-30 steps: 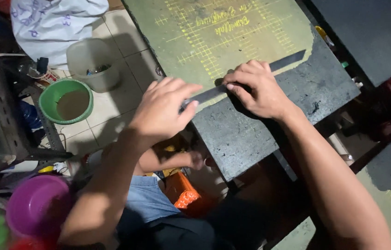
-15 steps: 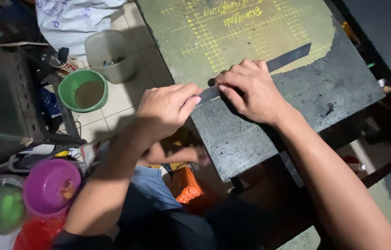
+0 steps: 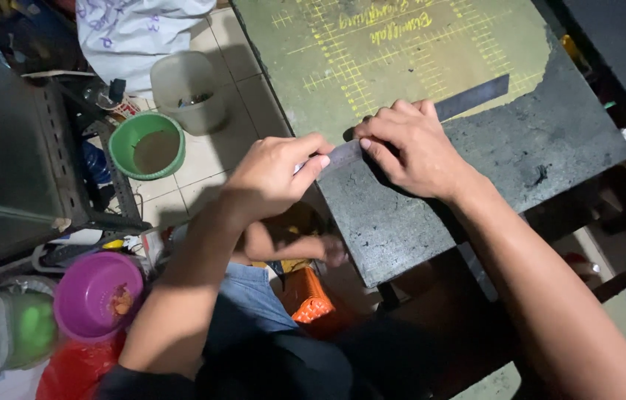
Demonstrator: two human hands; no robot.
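A long metal ruler (image 3: 472, 98) lies slantwise across a worn green cutting mat (image 3: 402, 52) on a dark table. My right hand (image 3: 409, 148) presses down on the ruler near its middle, fingers curled over it. My left hand (image 3: 276, 176) pinches the ruler's near end at the table's left edge. A dark sheet (image 3: 520, 155) covers the mat's near half, under the ruler's lower edge.
On the tiled floor to the left stand a green bowl (image 3: 147, 145), a pale bucket (image 3: 187, 89), a purple bowl (image 3: 98, 295) and an orange crate (image 3: 311, 299). A black metal frame (image 3: 31, 163) stands at far left. A white cloth bag (image 3: 135, 30) lies at the top.
The view has shifted slightly; both hands stay on the ruler, my left hand's fingers now pinching its end more closely. The ruler has not visibly moved on the mat.
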